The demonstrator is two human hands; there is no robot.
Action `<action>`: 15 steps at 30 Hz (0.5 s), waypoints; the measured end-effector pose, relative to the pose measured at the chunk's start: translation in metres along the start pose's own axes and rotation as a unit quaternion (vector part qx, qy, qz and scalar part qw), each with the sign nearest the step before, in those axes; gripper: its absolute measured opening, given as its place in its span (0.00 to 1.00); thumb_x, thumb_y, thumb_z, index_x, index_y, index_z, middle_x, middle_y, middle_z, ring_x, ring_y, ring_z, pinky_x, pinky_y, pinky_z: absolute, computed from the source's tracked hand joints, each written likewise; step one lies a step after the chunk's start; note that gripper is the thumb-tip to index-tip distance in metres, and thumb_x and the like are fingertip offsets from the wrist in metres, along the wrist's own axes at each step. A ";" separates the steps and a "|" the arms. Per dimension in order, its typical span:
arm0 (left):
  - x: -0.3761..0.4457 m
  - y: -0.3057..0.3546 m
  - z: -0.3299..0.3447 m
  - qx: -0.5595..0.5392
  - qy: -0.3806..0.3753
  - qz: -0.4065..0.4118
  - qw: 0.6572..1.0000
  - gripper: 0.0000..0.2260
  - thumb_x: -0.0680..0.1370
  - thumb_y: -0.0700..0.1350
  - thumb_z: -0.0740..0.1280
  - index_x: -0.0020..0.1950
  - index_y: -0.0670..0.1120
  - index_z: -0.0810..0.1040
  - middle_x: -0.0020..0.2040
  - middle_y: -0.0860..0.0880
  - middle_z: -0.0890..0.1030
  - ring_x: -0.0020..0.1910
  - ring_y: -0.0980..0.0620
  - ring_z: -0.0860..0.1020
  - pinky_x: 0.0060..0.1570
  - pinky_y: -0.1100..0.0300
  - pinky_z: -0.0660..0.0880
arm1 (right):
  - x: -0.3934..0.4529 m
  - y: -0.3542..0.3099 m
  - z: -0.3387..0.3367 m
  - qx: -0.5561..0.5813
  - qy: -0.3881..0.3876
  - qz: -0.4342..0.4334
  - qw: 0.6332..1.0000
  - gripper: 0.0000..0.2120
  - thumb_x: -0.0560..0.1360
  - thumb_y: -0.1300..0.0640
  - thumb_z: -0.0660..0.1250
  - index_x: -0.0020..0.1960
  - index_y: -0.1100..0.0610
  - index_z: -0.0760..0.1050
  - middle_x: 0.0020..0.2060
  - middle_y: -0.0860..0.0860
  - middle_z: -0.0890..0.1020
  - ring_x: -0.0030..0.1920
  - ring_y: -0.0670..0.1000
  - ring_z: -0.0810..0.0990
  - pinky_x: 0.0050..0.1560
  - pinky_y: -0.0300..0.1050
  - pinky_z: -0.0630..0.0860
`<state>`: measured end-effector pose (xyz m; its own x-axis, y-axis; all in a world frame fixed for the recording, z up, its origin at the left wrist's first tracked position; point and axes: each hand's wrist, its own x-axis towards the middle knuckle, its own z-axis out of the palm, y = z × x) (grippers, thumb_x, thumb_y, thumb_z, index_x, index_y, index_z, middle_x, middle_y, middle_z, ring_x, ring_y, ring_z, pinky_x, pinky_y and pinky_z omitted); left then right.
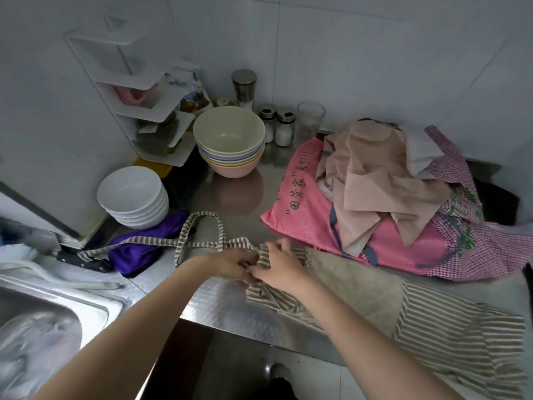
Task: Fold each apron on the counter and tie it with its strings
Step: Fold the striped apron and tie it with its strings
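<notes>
A brown-and-cream striped apron lies across the steel counter, its skirt hanging over the front edge at the right. Its neck loop and one striped string trail to the left. My left hand and my right hand meet at the apron's bunched top edge, each pinching the striped cloth. Behind them is a heap of other aprons: a pink one with green writing, a beige one on top, and a pink checked one at the right.
A stack of pastel bowls and a stack of white bowls stand at the back left, with a purple cloth beside them. Shakers and a glass line the wall. A sink lies at the left.
</notes>
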<state>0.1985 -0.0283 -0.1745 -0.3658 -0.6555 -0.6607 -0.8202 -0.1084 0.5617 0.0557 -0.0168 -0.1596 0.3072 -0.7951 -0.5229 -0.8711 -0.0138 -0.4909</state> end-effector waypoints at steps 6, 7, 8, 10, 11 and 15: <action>0.006 -0.013 -0.010 0.111 0.084 -0.010 0.990 0.17 0.74 0.43 0.68 0.63 0.45 0.74 0.60 0.46 0.77 0.59 0.47 0.76 0.55 0.60 0.70 | -0.008 0.022 0.009 -0.049 -0.044 -0.012 0.998 0.53 0.66 0.45 0.75 0.77 0.48 0.42 0.75 0.48 0.44 0.74 0.57 0.56 0.71 0.56 0.60; 0.007 -0.012 -0.011 0.127 0.110 -0.023 0.985 0.16 0.74 0.44 0.68 0.61 0.44 0.73 0.58 0.45 0.78 0.57 0.46 0.76 0.53 0.60 0.70 | -0.010 0.023 0.012 -0.064 -0.048 -0.013 0.997 0.54 0.66 0.46 0.75 0.77 0.47 0.39 0.76 0.49 0.40 0.75 0.59 0.52 0.71 0.57 0.57; 0.008 -0.010 -0.011 0.143 0.134 -0.040 0.980 0.16 0.75 0.45 0.67 0.61 0.43 0.72 0.57 0.43 0.78 0.57 0.45 0.77 0.52 0.59 0.70 | -0.012 0.024 0.014 -0.080 -0.050 -0.014 0.995 0.55 0.67 0.47 0.75 0.76 0.46 0.36 0.76 0.49 0.37 0.75 0.61 0.49 0.72 0.58 0.54; 0.011 -0.006 -0.012 0.175 0.186 -0.075 0.964 0.20 0.76 0.45 0.66 0.66 0.44 0.66 0.57 0.42 0.78 0.57 0.43 0.77 0.54 0.54 0.72 | -0.013 0.027 0.020 -0.117 -0.043 -0.012 0.992 0.58 0.67 0.47 0.75 0.75 0.47 0.31 0.75 0.50 0.34 0.75 0.63 0.47 0.72 0.60 0.51; 0.012 -0.004 -0.012 0.185 0.216 -0.088 0.955 0.22 0.76 0.45 0.65 0.68 0.46 0.62 0.58 0.41 0.78 0.58 0.41 0.77 0.54 0.52 0.72 | -0.013 0.027 0.023 -0.140 -0.037 -0.013 0.989 0.58 0.67 0.47 0.75 0.75 0.48 0.30 0.75 0.51 0.33 0.75 0.63 0.47 0.72 0.60 0.52; 0.019 0.008 -0.011 0.226 0.275 -0.108 0.928 0.18 0.79 0.41 0.58 0.69 0.53 0.68 0.62 0.45 0.75 0.60 0.43 0.76 0.54 0.53 0.73 | -0.013 0.029 0.031 -0.194 -0.040 -0.021 0.980 0.59 0.68 0.47 0.74 0.74 0.52 0.28 0.74 0.55 0.32 0.74 0.63 0.50 0.72 0.60 0.58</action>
<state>0.1900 -0.0496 -0.1766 0.0063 -0.9507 -0.3101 -0.9946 -0.0381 0.0964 0.0385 0.0115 -0.1883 0.3617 -0.7385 -0.5690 -0.9323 -0.2875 -0.2195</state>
